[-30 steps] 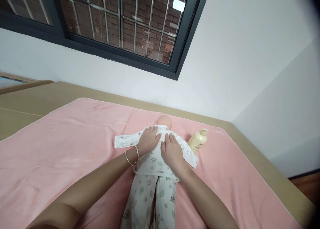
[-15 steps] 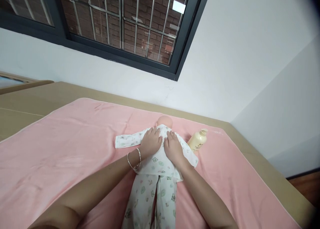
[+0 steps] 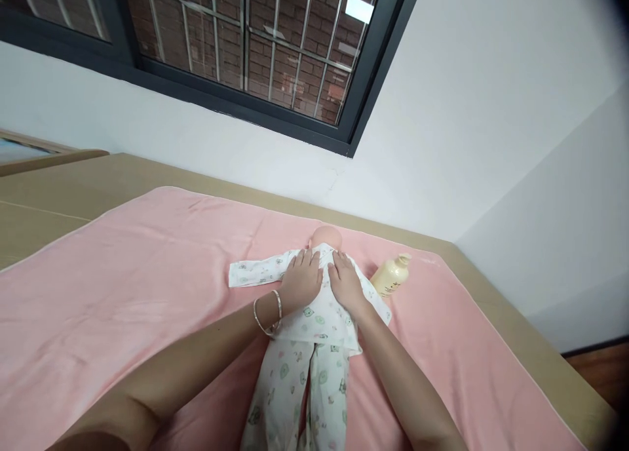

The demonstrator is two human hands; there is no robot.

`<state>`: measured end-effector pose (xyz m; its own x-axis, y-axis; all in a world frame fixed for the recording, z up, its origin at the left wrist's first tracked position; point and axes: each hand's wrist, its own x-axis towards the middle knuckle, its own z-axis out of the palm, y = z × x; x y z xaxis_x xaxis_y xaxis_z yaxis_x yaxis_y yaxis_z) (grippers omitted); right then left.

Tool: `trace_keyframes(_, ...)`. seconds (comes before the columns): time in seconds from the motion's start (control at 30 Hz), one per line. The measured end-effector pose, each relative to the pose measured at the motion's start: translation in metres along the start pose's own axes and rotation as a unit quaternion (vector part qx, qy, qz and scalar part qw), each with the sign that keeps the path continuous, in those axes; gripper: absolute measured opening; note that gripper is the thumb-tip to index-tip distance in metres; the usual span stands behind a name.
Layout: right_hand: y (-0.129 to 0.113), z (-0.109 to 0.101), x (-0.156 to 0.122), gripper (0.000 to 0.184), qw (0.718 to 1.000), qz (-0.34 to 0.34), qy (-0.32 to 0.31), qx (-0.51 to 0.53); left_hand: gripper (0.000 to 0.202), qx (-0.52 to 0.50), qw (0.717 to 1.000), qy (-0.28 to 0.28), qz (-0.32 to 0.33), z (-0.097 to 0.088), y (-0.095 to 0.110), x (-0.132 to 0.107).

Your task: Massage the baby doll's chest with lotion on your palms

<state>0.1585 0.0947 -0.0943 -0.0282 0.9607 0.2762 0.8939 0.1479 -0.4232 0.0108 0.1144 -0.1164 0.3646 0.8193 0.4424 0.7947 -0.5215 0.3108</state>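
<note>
A baby doll point(image 3: 326, 236) in white printed pyjamas point(image 3: 314, 346) lies on a pink blanket point(image 3: 122, 274), its head toward the wall. My left hand point(image 3: 301, 280), with bangles at the wrist, lies flat on the doll's upper body, fingers stretched toward the neck. Beside it my right hand point(image 3: 346, 282) rests flat on the other shoulder, fingers out. Both palms press on the cloth and hold nothing. One sleeve point(image 3: 253, 271) is spread out to the left.
A cream pump bottle point(image 3: 390, 276) lies on the blanket right of the doll. The blanket covers a tan bed point(image 3: 59, 189) against a white wall, under a barred window point(image 3: 246, 44). Wooden floor point(image 3: 597, 369) shows at the far right.
Both hands have slid up the doll's body toward its neck; the right hand moved from the belly to the shoulder. The view shifted slightly.
</note>
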Motion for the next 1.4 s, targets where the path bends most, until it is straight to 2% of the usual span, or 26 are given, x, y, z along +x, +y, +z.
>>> trace_keyframes(0.17,-0.027,0.000,-0.029,0.052,0.996,-0.018,0.010,-0.085,0.045,-0.054,0.998,-0.020,0.038,-0.007,-0.023,0.018)
trace_keyframes(0.27,-0.035,-0.005,-0.035,0.048,0.994,-0.022,0.010,-0.108,0.042,-0.090,0.995,-0.037,0.037,-0.008,-0.031,0.026)
trace_keyframes(0.4,-0.017,-0.009,-0.017,0.048,0.998,-0.015,0.015,-0.063,0.048,-0.032,0.999,-0.018,0.015,-0.005,-0.018,0.013)
trace_keyframes(0.57,0.004,-0.003,0.001,0.053,0.999,-0.043,0.001,-0.007,0.052,0.022,1.000,0.004,0.004,-0.003,0.001,-0.005)
trace_keyframes(0.83,-0.022,0.007,-0.026,0.054,0.997,-0.028,0.020,-0.062,0.047,-0.064,0.998,0.007,0.004,0.000,-0.021,0.015)
trace_keyframes(1.0,-0.008,0.007,-0.015,0.056,1.000,-0.004,0.027,-0.002,0.045,-0.056,0.998,0.041,-0.006,0.007,-0.019,0.010)
trace_keyframes(1.13,0.000,0.011,-0.010,0.056,0.999,-0.009,0.042,0.019,0.045,-0.053,0.998,0.035,-0.001,0.007,-0.017,0.008)
trace_keyframes(1.4,-0.002,0.013,-0.013,0.056,0.999,-0.013,0.048,0.013,0.046,-0.056,0.998,0.024,-0.012,0.004,-0.017,0.007)
